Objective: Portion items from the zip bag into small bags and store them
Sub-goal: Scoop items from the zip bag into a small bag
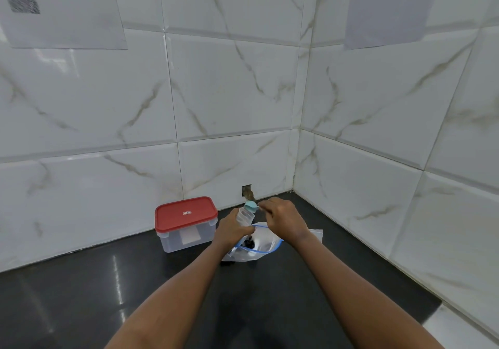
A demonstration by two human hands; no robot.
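Marbled white tile walls (229, 92) corner a glossy, seemingly black counter (67, 294).

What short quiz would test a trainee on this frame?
1. True or false: the red lid sits on the container.
2. The zip bag is: A) inside the container; B) on the black counter, under the hands; C) taped to the wall.
3. Fill in: the left hand grips a small clear bag; the right hand pinches a ___ piece at its top.
Key: 1 true; 2 B; 3 teal.
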